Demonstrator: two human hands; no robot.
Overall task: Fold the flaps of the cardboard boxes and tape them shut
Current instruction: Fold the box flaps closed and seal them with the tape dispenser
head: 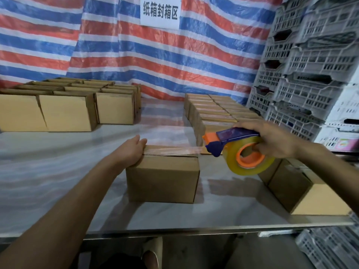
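Tape (174, 150) runs in a taut clear strip along the top seam of the box (163, 181), which sits near the middle of the tabletop (58, 162) with its flaps folded down. The left hand (134, 150) lies flat over the box's left end, fingers fairly straight and pressing down. This likely pins the tape's start and stops the light box from sliding toward the pull. The right hand (272, 138) is curled round the dispenser (233, 140), with fingers hooked into the orange core of the roll (250, 158). It holds the tool just past the box's right edge and slightly above the top, so the strip spans the whole seam. On this evidence the pass across the top is nearly done. The next move would call for bringing the tape down over the right end and cutting it. Untaped boxes (66, 113) wait in a group at far left, and taped boxes (213, 111) are packed in rows at far right, close to the taping hand. A loose box (303, 189) stands at near right. Grey crates (310, 65) are stacked beyond the tabletop's right side.
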